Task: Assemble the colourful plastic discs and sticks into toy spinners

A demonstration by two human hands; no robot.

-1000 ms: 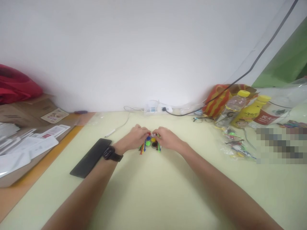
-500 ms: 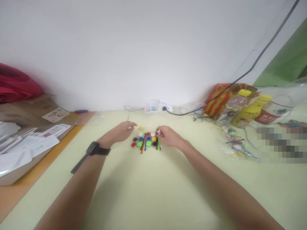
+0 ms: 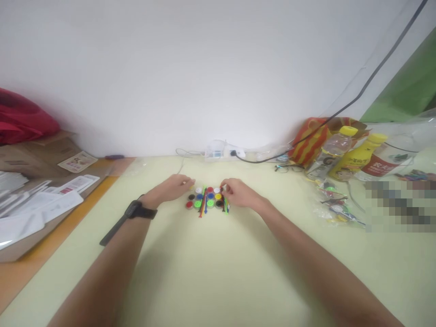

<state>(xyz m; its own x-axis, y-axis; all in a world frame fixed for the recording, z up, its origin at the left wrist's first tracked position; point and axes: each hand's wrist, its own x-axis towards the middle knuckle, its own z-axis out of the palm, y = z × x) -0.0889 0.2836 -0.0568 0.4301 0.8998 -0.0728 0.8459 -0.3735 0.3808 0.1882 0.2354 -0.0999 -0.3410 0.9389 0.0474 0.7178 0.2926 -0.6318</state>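
White wall [image 3: 204, 68] across the back, pale yellow worktop [image 3: 218, 281] fills the lower half. Green panel [image 3: 408, 91] at far right, with a dark cable [image 3: 374, 72] running diagonally down the wall in front of it.

Left edge: cardboard box [image 3: 37, 154] with a red bag [image 3: 20, 120] on top. White papers [image 3: 37, 209] lie spread in front of the box.

Right side: striped orange bag [image 3: 311, 141] against the wall, three bottles [image 3: 357, 156] lying beside it, clear plastic wrappers [image 3: 335, 204] with small coloured bits just in front.

Dark phone [image 3: 111, 234] lies flat on the worktop, partly hidden under the left forearm. White power strip [image 3: 221, 153] sits at the wall, behind the hands.

Both arms reach forward to the centre. Left hand [image 3: 172, 187] rests palm down, black watch [image 3: 136, 210] on that wrist. Its fingers are extended and close together, tips at the back-left corner of the pot cluster. Cannot tell whether they grip anything, too small.

Right hand [image 3: 240, 193] is at the right edge of the cluster. Its fingers are curled, with thumb and forefinger tips together at the upper end of the sticks there. Cannot tell if it's an actual pinch.

Paint pots [image 3: 209, 200]: small round lids in red, green, blue, yellow, white and black, set in tight rows on the worktop between the two hands. Thin coloured sticks [image 3: 203, 202] lie across the rows, and more lie along the right edge.
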